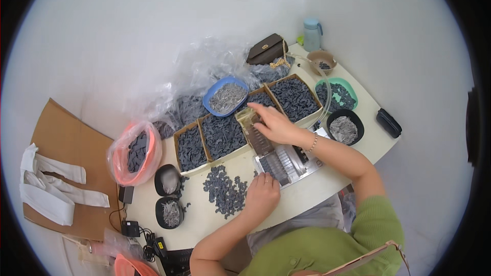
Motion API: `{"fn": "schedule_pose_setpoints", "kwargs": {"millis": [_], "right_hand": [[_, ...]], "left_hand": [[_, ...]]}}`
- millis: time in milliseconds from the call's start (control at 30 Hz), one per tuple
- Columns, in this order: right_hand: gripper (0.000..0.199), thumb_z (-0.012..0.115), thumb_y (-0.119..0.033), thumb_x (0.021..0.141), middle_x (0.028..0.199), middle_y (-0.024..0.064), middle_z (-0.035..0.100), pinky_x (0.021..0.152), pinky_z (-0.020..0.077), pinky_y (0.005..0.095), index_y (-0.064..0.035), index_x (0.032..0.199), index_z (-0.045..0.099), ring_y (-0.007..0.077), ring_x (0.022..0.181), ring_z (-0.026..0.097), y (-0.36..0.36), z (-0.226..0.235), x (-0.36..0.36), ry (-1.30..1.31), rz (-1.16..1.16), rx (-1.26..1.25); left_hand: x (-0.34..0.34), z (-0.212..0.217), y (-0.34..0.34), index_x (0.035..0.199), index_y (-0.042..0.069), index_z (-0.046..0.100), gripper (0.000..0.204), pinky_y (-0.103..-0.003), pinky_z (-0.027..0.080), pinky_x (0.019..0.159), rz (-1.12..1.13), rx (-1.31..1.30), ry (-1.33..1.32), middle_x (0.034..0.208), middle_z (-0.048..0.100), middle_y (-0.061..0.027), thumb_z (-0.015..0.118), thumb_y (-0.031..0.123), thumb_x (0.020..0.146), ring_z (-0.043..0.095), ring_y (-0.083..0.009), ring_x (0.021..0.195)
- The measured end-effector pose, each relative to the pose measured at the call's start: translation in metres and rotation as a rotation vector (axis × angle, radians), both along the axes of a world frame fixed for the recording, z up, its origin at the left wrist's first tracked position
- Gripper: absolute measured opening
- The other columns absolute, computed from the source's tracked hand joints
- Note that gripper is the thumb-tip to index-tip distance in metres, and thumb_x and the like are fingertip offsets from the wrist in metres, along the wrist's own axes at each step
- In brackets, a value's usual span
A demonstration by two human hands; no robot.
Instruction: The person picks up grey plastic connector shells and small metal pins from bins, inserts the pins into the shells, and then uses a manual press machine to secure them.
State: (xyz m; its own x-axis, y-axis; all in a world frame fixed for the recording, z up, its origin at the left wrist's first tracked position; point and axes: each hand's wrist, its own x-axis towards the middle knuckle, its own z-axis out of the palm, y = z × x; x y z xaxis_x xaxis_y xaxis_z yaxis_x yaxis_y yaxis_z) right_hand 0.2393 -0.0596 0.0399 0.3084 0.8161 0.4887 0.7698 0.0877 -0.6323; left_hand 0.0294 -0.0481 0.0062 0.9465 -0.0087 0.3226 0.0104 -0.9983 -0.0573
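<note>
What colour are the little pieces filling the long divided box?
The pieces are dark grey, shown best in the head view.

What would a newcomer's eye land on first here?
Probably the long divided box full of small dark grey pieces across the middle of the table, with a blue tray of thin silvery pieces at its far side. Next, the metal fixture in front of the box's right half, with the left hand and right hand at it.
</note>
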Motion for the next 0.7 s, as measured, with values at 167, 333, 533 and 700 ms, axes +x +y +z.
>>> {"fn": "schedule_pose_setpoints", "kwargs": {"millis": [167,333,533,700], "right_hand": [[0.037,0.061,-0.015,0.085,0.11,0.0164,0.062,0.086,0.0497,0.0413,-0.0045,0.12,0.057,0.0328,0.098,0.062,-0.019,0.007,0.042,-0.078,0.067,-0.129],[0.015,0.059,-0.013,0.083,0.09,0.0131,0.068,0.072,0.0512,0.045,-0.01,0.094,0.069,0.032,0.088,0.065,-0.045,0.001,0.119,-0.414,-0.348,-0.496],[0.012,0.058,-0.004,0.077,0.089,0.0128,0.063,0.074,0.052,0.0431,-0.0049,0.089,0.061,0.0325,0.089,0.063,-0.045,-0.024,0.12,-0.579,-0.361,-0.457],[0.012,0.055,-0.005,0.079,0.087,0.0142,0.06,0.075,0.0503,0.0434,-0.0051,0.09,0.062,0.0329,0.086,0.062,-0.05,-0.012,0.111,-0.452,-0.295,-0.407]], "left_hand": [[0.009,0.003,0.0,0.072,0.001,0.059,0.009,-0.039,0.051,0.065,0.027,-0.007,0.124,0.075,0.06,-0.014,0.06,0.009,0.066,0.062,-0.0262,0.073],[0.013,0.025,0.042,0.077,0.002,0.058,0.006,-0.038,0.05,0.063,-0.02,-0.396,-0.069,0.08,0.061,-0.0151,0.061,0.002,0.073,0.063,-0.0282,0.071],[-0.023,0.084,0.146,0.088,0.0,0.055,0.004,-0.035,0.044,0.064,0.416,-0.483,-0.606,0.076,0.053,-0.0145,0.056,0.002,0.084,0.054,-0.0279,0.068],[-0.079,0.102,0.259,0.099,-0.001,0.06,0.017,-0.046,0.043,0.076,0.679,0.317,-0.79,0.092,0.059,-0.019,0.061,0.007,0.084,0.056,-0.0361,0.088]]}}
